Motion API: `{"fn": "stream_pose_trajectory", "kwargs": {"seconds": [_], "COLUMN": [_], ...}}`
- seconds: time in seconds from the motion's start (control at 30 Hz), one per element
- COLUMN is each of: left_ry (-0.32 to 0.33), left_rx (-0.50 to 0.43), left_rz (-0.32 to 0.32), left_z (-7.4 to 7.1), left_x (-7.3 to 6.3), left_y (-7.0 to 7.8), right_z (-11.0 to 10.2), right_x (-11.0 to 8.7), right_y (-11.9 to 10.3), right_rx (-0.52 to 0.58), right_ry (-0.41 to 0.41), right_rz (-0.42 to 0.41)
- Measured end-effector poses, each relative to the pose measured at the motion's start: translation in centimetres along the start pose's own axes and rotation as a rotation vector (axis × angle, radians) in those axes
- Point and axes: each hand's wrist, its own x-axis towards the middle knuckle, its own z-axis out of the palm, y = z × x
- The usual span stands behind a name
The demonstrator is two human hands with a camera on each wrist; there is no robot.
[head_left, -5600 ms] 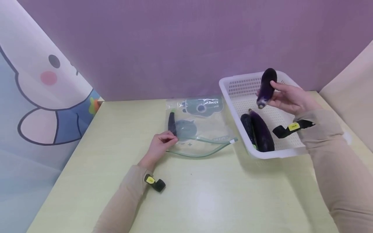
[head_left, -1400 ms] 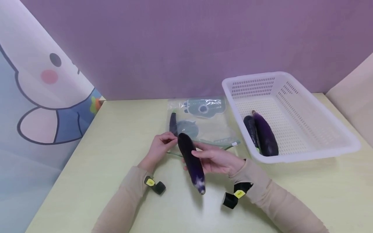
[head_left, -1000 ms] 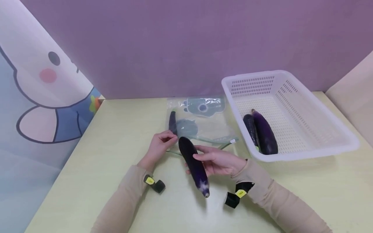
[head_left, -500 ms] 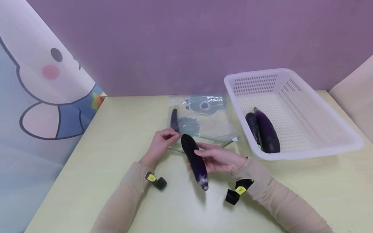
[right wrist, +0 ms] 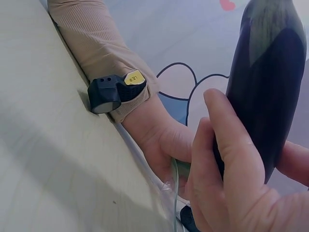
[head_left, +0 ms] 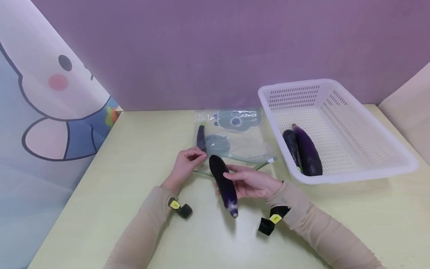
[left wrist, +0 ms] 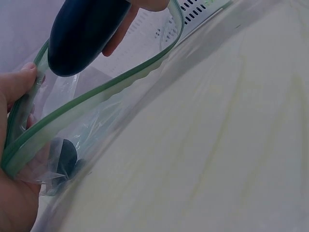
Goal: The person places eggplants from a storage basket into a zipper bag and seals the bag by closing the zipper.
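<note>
My right hand (head_left: 250, 182) grips a dark purple eggplant (head_left: 223, 183) by its middle, the rounded end tilted toward the bag's mouth. My left hand (head_left: 185, 164) pinches the left edge of a clear zip bag (head_left: 242, 147) at its green-rimmed opening. In the left wrist view the green zip rim (left wrist: 96, 92) stands spread, and the eggplant's rounded end (left wrist: 72, 58) overlaps the opening. Inside the bag, along its left side, lies a slim dark eggplant (head_left: 201, 138) with a green tip. A white slider (head_left: 270, 160) sits at the right end of the zip.
A white slotted plastic basket (head_left: 366, 177) stands at the right of the table (head_left: 134, 142). It holds a long purple eggplant (head_left: 307, 153) and a darker wrinkled vegetable (head_left: 290, 146) along its left wall. Behind the table rises a purple wall (head_left: 201, 56).
Several seconds ago my right hand held the eggplant over the basket; it has since carried it left to the bag's mouth. Over the last second both hands have hardly moved.
</note>
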Motion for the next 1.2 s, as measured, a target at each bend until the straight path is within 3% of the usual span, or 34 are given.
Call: {"fn": "stream_pose_trajectory", "kwargs": {"seconds": [0.23,0.57,0.73,1.2], "left_ry": [0.014,-0.018,-0.031,-0.037], "left_rx": [-0.005,0.014,-0.001,-0.035], "left_rz": [-0.015,-0.016,-0.009,-0.015], "left_z": [0.0,-0.2,-0.2,-0.1], "left_x": [0.0,-0.1,0.0,-0.1], "left_y": [0.1,0.0,-0.1,0.0], "right_z": [-0.2,-0.7,-1.2,-1.3], "right_x": [0.3,0.8,1.0,1.8], "right_y": [0.2,0.0,-0.3,-0.7], "right_rx": [0.043,0.132,0.247,0.33], "right_ry": [-0.004,0.128,0.198,0.288], "right_rz": [-0.026,-0.071,-0.085,-0.091]}}
